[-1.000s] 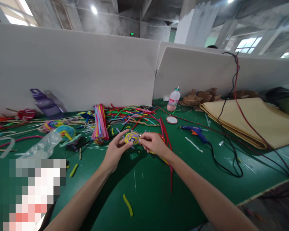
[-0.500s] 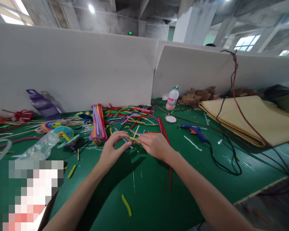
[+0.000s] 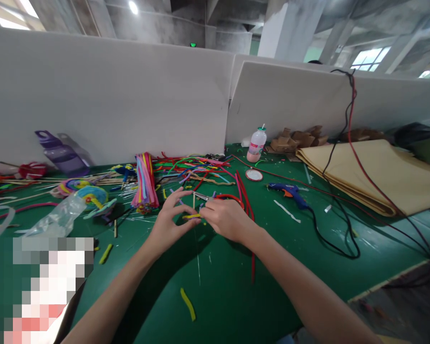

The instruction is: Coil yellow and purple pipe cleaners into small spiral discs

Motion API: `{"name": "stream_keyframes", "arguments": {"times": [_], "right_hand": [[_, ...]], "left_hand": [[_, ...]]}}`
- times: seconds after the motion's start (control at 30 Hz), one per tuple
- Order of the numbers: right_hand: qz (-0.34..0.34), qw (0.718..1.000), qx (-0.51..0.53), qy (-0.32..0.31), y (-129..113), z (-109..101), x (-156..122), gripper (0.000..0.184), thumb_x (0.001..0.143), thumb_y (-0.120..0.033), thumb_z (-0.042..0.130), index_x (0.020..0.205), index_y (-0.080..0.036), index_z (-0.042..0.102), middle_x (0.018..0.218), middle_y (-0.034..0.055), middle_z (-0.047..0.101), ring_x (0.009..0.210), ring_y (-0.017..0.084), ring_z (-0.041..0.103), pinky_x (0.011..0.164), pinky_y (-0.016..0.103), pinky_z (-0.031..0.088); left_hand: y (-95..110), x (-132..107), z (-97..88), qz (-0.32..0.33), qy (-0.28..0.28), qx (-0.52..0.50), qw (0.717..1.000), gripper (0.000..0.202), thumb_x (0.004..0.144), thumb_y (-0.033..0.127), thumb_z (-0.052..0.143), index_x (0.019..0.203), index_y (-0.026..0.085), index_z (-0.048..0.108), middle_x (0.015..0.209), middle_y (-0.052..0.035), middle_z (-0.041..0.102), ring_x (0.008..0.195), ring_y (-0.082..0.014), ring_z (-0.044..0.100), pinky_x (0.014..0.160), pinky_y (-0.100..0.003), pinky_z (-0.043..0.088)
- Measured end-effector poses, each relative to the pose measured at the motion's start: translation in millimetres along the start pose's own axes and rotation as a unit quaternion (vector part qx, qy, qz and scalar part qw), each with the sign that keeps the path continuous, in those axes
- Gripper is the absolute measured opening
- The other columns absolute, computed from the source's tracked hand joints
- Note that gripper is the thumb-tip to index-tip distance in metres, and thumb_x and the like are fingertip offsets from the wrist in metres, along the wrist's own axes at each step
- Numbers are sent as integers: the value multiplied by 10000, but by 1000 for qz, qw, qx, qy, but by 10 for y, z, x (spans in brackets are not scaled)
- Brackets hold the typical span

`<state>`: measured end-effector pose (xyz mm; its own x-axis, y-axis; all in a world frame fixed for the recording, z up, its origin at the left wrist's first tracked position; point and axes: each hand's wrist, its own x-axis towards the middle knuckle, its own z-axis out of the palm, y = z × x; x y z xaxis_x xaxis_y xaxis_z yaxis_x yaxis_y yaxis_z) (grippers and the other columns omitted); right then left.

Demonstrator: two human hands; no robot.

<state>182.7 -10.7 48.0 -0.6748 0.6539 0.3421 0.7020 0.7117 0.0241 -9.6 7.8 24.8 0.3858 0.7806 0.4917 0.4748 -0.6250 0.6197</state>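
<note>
- two bare hands meet near the middle of the green worktop (image 3: 218, 286): the left hand (image 3: 167, 223) seems to pinch a yellow piece (image 3: 191, 217) between thumb and a bent finger, its index finger lifted apart, while the right hand (image 3: 230, 220) appears closed on the same piece's right end.
- the yellow piece sits between the two, seen almost edge-on; its right end is hidden by fingers.
- the left grip looks light, so a sharp pull from the right could tug the piece free or twist it out of shape.
- metal blades (image 3: 203, 196), perhaps scissors, lie just beyond the fingertips; a careless push forward could nick a finger.
- red strips (image 3: 245, 191) run close past the right wrist and could snag if that arm sweeps outward.
- a wide swing right could also catch the black cord (image 3: 329, 243) and drag the glue gun (image 3: 290, 192); whether it is hot cannot be told.
- the far side is tight, with a bundle of pink strips (image 3: 145, 184) and a white panel (image 3: 129, 100) behind.
- the best room for moving is between the forearms, where a yellow offcut (image 3: 188, 304) lies; the worktop's right edge is well apart from both hands.
</note>
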Motion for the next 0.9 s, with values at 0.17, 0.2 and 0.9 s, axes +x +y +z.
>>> {"name": "stream_keyframes", "arguments": {"times": [0.17,0.2,0.9], "right_hand": [[9,997,66,47,17,31,-16,177,895,-234,427,869,-169,589,820,46,605,796,141,544,659,243,347],[13,995,78,57,19,38,-18,183,898,-241,424,886,-171,593,830,49,609,814,142,546,676,240,351],[60,971,205,111,33,123,-2,175,886,-224,437,885,-178,606,856,42,614,806,130,554,710,222,392]], "left_hand": [[18,-8,7,-23,-2,-56,998,107,697,330,661,738,239,698,1302,-50,485,1272,-299,328,1035,-519,266],[35,-9,6,-33,0,-70,997,111,699,335,658,726,235,696,1310,-47,479,1269,-299,334,1039,-513,259],[145,-28,59,-41,54,-79,995,381,667,291,690,1027,244,576,1322,-77,419,1233,-269,379,957,-425,388]]}}
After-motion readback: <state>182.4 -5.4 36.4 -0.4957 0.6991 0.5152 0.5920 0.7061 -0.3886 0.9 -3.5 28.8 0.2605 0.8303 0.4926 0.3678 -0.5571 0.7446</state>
